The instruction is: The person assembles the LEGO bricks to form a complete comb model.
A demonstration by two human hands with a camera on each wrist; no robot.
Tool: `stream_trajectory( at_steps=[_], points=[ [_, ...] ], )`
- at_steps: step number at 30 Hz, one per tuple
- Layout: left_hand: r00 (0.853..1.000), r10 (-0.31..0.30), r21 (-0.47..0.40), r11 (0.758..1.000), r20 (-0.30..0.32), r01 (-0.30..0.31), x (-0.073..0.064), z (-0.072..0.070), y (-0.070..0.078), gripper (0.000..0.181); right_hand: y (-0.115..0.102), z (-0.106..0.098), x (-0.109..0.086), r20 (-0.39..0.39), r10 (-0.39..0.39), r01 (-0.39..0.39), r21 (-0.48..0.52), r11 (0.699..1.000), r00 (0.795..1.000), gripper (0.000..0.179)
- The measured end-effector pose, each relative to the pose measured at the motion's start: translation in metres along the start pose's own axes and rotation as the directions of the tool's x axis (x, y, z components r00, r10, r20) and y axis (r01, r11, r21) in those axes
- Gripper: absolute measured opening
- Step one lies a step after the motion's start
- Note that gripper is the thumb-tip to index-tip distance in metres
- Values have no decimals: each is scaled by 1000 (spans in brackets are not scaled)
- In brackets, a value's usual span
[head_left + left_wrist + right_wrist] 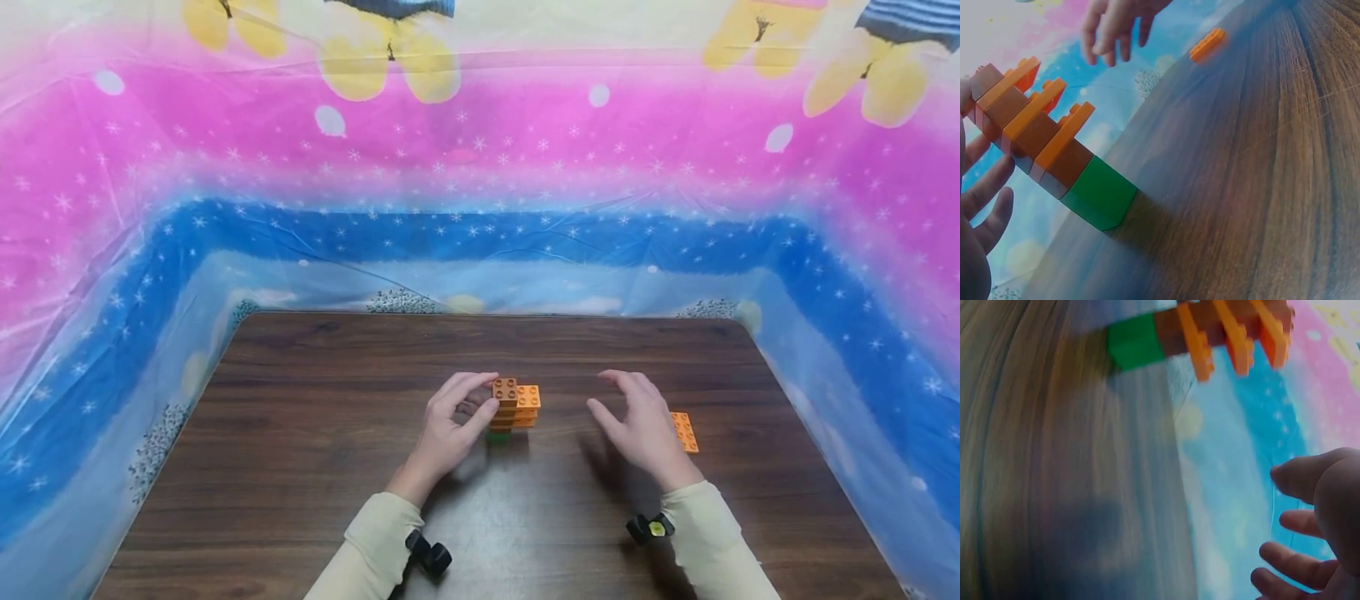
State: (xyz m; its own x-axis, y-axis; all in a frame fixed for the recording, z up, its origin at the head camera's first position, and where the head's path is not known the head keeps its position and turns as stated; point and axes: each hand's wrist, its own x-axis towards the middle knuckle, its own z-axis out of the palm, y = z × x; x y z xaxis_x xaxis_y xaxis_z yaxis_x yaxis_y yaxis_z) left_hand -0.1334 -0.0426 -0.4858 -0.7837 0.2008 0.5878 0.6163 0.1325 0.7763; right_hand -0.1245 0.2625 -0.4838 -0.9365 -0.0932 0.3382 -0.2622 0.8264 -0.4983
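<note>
A toy brick tower stands upright near the middle of the table. Its base is a green block (1100, 194), and above that brown bricks (505, 390) alternate with thin orange plates (529, 397) that jut out to the right. With thumb and forefinger, my left hand (448, 423) pinches the top brown brick from the left side. My right hand (642, 423) hovers right of the tower, fingers spread and nothing in them. Just beyond its wrist lies a loose orange plate (685, 433), partly covered by that hand in the head view.
The dark wooden table (315, 467) reaches to a patterned pink and blue cloth (525, 183) hung behind and along both sides. Black wrist devices (429, 553) sit on both forearms, close over the tabletop.
</note>
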Motion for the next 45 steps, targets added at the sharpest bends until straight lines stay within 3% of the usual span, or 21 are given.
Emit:
stream_trajectory(
  at_steps=[7, 19, 28, 34, 38, 45],
  points=[
    [999, -31, 6, 1000, 15, 31, -5, 3, -25, 37, 34, -12, -18, 2, 134, -133, -122, 984, 991, 49],
    [1000, -24, -4, 1000, 13, 24, -5, 2, -27, 37, 74, -28, -41, 49, 304, -291, -180, 940, 951, 60],
    [999, -44, 7, 999, 25, 44, -5, 1, -23, 36, 84, -29, -43, 87, 409, -377, -252, 891, 909, 75],
    [999, -40, 17, 999, 13, 40, -1, -1, 0, 34, 85, -31, -44, 128, 467, -412, -308, 857, 875, 82],
    [1000, -23, 11, 1000, 11, 23, 2, -4, 11, 33, 85, -31, -46, 128, 470, -412, -320, 853, 873, 74],
    [999, -40, 3, 999, 12, 40, 2, -4, 12, 33, 88, -30, -47, 111, 458, -409, -299, 862, 882, 58]
  ],
)
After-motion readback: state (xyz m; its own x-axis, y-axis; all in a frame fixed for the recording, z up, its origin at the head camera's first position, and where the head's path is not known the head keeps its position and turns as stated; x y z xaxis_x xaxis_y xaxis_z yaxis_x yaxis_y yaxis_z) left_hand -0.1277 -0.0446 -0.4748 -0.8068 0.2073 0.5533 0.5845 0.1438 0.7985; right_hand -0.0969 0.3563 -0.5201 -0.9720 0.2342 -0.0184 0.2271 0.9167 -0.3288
